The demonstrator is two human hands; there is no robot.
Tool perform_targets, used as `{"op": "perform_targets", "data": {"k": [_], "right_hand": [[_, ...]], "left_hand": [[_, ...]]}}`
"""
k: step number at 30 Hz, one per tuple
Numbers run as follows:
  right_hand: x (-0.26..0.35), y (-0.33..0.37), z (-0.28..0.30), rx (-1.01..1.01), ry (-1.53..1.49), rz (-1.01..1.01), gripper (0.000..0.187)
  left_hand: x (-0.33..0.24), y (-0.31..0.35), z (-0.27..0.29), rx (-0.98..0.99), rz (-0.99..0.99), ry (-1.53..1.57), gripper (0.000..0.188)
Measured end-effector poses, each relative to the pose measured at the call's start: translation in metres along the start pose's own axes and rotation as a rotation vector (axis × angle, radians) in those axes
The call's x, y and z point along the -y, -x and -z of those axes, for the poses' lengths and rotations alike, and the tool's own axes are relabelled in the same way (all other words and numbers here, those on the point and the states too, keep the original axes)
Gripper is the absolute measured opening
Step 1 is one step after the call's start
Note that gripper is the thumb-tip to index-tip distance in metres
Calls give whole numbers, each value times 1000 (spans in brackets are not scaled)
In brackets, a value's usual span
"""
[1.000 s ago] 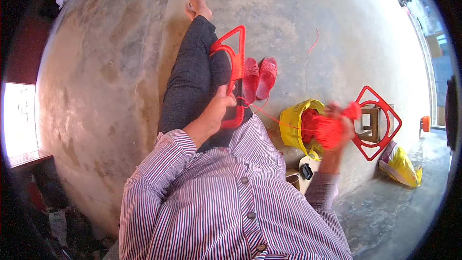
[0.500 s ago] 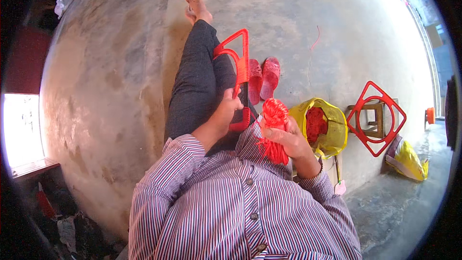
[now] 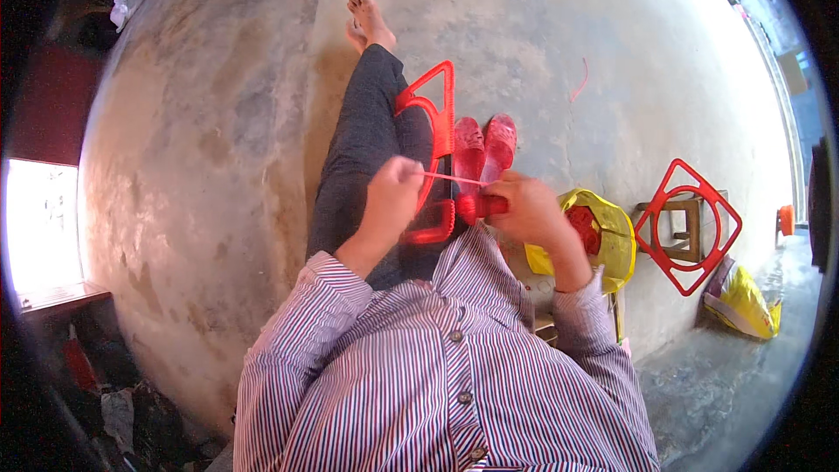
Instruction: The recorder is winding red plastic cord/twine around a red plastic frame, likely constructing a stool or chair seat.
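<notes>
A red frame [image 3: 444, 133], diamond-shaped with a curved inner ring, rests on my outstretched legs; cord is wrapped along part of its edge. Just above the frame, my left hand [image 3: 391, 197] pinches a thin red cord [image 3: 453, 178], its fingers slightly blurred. That cord runs taut across to my right hand [image 3: 527, 208], which is closed around a bundle of red cord [image 3: 473, 207]. Much of the bundle is hidden behind the fingers.
A yellow bag [image 3: 620, 246] of red cord stands open at my right. Beyond it, another red frame [image 3: 732, 220] leans on a wooden stool [image 3: 693, 232], near a yellow sack [image 3: 743, 304]. Pink slippers [image 3: 500, 142] lie beside my legs; a cord scrap [image 3: 580, 83] lies farther off.
My left hand has let go of the frame, moved left and taken hold of the cord. My right hand has turned over with the bundle, and the cord is now stretched between both hands.
</notes>
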State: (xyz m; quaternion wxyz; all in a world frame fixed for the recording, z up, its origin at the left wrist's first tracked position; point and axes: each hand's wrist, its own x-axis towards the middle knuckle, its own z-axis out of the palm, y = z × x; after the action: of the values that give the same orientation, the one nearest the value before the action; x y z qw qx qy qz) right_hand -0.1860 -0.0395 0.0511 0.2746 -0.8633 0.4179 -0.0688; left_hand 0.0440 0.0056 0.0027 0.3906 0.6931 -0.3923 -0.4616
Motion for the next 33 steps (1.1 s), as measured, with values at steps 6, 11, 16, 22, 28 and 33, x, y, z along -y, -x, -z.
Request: {"op": "perform_targets", "data": {"k": [6,11,16,22,28,33], "right_hand": [[17,-18,-52,-154,-568,-28,34],[25,-7,-27,-347,-706,-56,47],[37,-1,-27,-419,-509,173,55],[15,26,23,-482,-1435,-101,35],[-59,94,112,-831,-1800,254,28],[-58,161,143,-693,-1731,339,25]], "left_hand": [[2,20,-19,-112,-432,-270,11],[-49,32,-2,-264,-720,-460,5],[-77,45,-17,-164,-914,-225,4],[-63,22,0,99,150,512,11],[-23,13,-23,193,225,308,15],[-20,8,-25,313,433,455,20]]}}
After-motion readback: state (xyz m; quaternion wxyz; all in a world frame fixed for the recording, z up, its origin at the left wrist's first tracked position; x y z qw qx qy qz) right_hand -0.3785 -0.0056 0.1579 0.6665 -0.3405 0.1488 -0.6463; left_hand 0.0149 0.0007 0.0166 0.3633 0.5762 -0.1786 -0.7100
